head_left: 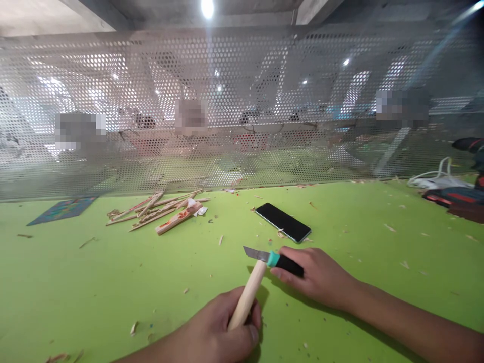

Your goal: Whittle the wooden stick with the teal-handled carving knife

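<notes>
In the head view my left hand [227,322], low in the middle, is closed around a pale round wooden stick [249,292]. The stick tilts up and to the right. My right hand [315,275] grips the black handle of a carving knife [289,264] with a turquoise collar. Its short slanted blade points left and lies at the top end of the stick; whether it touches the wood I cannot tell for sure. Just beyond my right hand a black smartphone [283,222] rests face up.
A pile of thin wooden sticks [151,209] and a stained wood block [177,219] lie back left, near a dark patterned sheet [62,209]. A power drill [465,194] and white cable [438,176] lie far right. Shavings dot the green table [94,282]; a perforated metal screen [234,111] closes its back.
</notes>
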A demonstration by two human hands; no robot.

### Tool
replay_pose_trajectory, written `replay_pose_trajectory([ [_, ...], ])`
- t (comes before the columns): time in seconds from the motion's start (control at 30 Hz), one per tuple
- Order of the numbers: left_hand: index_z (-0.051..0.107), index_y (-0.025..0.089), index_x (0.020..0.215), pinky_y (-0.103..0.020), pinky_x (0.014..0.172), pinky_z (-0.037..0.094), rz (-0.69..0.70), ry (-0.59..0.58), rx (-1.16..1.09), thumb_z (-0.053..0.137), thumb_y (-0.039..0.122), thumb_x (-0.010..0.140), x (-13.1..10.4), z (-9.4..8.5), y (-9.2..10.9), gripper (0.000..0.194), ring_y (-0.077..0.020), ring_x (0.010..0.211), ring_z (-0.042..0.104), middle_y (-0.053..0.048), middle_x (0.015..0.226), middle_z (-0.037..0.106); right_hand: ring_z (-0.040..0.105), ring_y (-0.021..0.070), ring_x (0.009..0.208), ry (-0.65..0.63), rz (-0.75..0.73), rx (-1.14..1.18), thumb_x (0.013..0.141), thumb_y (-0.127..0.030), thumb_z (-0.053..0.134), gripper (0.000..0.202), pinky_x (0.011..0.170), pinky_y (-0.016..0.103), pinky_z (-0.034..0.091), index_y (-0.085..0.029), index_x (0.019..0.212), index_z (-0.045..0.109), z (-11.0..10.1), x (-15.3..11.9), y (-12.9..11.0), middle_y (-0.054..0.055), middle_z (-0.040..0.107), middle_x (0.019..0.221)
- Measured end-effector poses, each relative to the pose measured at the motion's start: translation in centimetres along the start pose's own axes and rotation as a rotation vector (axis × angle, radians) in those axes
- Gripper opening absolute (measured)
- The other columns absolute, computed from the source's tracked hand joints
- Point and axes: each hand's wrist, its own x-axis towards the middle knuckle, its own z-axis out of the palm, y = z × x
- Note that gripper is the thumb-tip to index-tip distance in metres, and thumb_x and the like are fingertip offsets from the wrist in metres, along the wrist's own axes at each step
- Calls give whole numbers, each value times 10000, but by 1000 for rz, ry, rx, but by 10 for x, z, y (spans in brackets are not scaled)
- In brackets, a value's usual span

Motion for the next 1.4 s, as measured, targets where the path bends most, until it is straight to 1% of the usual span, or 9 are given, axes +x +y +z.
replay_pose_trajectory([
  [0.17, 471, 204, 893, -197, 469, 282, -9, -1, -24, 596, 317, 880, 0, -1, -1, 169, -67, 519, 347, 81, 635, 387, 576, 187, 579, 6, -1, -6, 1021, -657, 417, 521, 540, 280, 316, -204, 852, 611, -1, 0, -1, 10, 632, 663],
  [0.3, 471, 206, 882, -203, 474, 284, -14, -11, -8, 591, 314, 878, 0, -1, 1, 161, -70, 524, 356, 76, 633, 397, 584, 192, 595, 4, -6, 7, 1021, -661, 414, 523, 546, 280, 328, -206, 858, 615, -1, 0, -1, 12, 638, 671],
  [0.4, 475, 206, 885, -202, 479, 290, -10, 8, 10, 587, 299, 870, -1, 0, 2, 147, -70, 528, 350, 73, 643, 401, 577, 189, 590, 14, -11, -9, 1023, -650, 419, 509, 549, 283, 324, -209, 860, 615, -1, 0, -1, 10, 637, 669],
  [0.5, 474, 205, 883, -201, 477, 290, -11, 4, 13, 580, 302, 876, -2, 1, 3, 144, -69, 525, 353, 74, 639, 399, 569, 187, 579, 16, -5, -18, 1023, -643, 425, 502, 542, 283, 315, -208, 861, 616, -1, -1, -2, 9, 632, 657],
  [0.7, 469, 204, 889, -205, 485, 297, -13, -10, -3, 595, 341, 881, 1, -2, -2, 186, -72, 534, 360, 74, 644, 402, 561, 175, 558, 1, -3, 15, 1017, -669, 405, 544, 524, 270, 313, -200, 832, 610, 0, 0, 0, 10, 628, 646],
  [0.87, 485, 200, 897, -207, 505, 313, -5, -21, 10, 608, 340, 877, 0, -4, -3, 187, -77, 555, 385, 64, 665, 426, 556, 171, 560, 5, -9, 6, 1018, -660, 411, 531, 528, 268, 305, -201, 827, 598, 1, 0, 1, 7, 625, 642],
  [1.07, 473, 208, 883, -211, 476, 289, -15, -21, 6, 591, 333, 872, 0, -3, 0, 172, -73, 519, 362, 75, 629, 405, 558, 178, 570, 13, -1, -12, 1016, -664, 416, 527, 538, 273, 303, -203, 837, 597, 1, 0, 1, 8, 619, 649],
  [1.23, 482, 200, 886, -217, 504, 306, 3, -28, 9, 604, 343, 862, 4, -4, -4, 190, -80, 558, 384, 62, 654, 432, 554, 172, 569, 27, -16, -4, 1020, -655, 419, 521, 540, 271, 302, -203, 827, 594, 2, 1, 1, 1, 610, 650],
  [1.4, 470, 206, 881, -218, 484, 288, -7, -13, -5, 589, 343, 881, 2, -3, -6, 181, -75, 536, 356, 71, 644, 403, 552, 172, 557, 14, -11, 2, 1015, -672, 413, 536, 532, 269, 300, -202, 848, 607, 2, 0, 2, 2, 617, 646],
])
